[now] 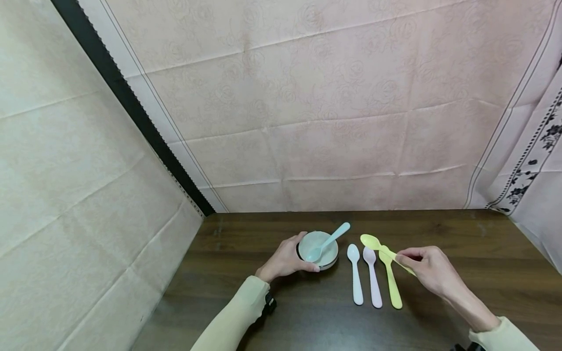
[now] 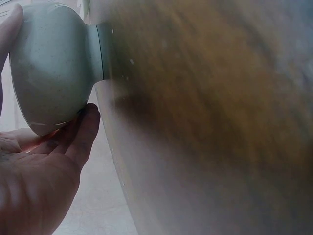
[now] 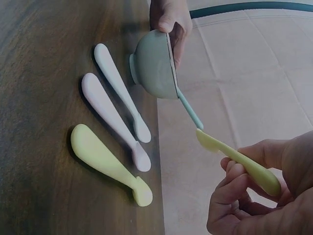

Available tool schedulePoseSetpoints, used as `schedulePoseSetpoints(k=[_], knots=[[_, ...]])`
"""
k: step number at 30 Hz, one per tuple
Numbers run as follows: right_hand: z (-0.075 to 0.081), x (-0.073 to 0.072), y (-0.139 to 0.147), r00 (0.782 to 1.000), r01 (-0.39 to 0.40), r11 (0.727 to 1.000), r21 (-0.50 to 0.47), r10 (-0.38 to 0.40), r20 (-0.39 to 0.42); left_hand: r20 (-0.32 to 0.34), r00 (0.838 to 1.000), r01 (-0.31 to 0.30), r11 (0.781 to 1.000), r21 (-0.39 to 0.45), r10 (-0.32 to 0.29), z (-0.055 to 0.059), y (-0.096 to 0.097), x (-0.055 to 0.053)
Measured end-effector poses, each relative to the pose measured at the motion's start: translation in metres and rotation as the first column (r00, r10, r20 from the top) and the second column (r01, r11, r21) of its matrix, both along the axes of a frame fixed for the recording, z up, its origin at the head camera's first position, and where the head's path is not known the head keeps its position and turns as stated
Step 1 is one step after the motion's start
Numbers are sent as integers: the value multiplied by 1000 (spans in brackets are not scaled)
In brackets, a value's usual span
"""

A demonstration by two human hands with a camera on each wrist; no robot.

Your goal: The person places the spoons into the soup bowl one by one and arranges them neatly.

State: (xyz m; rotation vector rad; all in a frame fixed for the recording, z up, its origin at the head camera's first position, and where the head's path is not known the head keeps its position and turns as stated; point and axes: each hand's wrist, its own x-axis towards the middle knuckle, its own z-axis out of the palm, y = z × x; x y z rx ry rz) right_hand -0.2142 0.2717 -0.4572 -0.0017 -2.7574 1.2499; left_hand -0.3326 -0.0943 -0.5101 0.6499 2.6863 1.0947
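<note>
1. Yellow spoon (image 1: 387, 251), head view: held over the table (image 1: 316, 317), short of its far edge, pinched between thumb and fingers of the right hand (image 1: 428, 268). Left hand (image 1: 287, 257) grips a bowl (image 1: 309, 240) containing a blue spoon (image 1: 330, 240).
2. Left wrist view: thumb and fingers spread round the bowl's side.
3. Right wrist view: pale blue spoon (image 3: 122, 90), lilac spoon (image 3: 115, 121) and second yellow spoon (image 3: 108, 162) lie in a row, heads toward the far edge.

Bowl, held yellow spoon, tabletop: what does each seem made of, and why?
Bowl: ceramic or plastic, smooth; fine speckles leave both open. Held yellow spoon: probably matte plastic or silicone, even colour. Tabletop: wood or wood-look, low-sheen, brown grain.
</note>
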Motion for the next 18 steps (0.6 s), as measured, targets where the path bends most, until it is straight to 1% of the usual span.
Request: schedulePoseSetpoints(k=[9, 15, 18], knots=[[4, -5, -4, 999, -35, 999, -3, 35, 4, 15, 1000, -2, 1000, -3, 2, -1, -1, -1], [7, -7, -7, 997, -59, 998, -16, 59, 39, 12, 1000, 2, 1000, 2, -2, -2, -1, -2], [8, -8, -8, 995, -80, 996, -44, 83, 56, 11, 1000, 3, 1000, 0, -3, -2, 0, -2]])
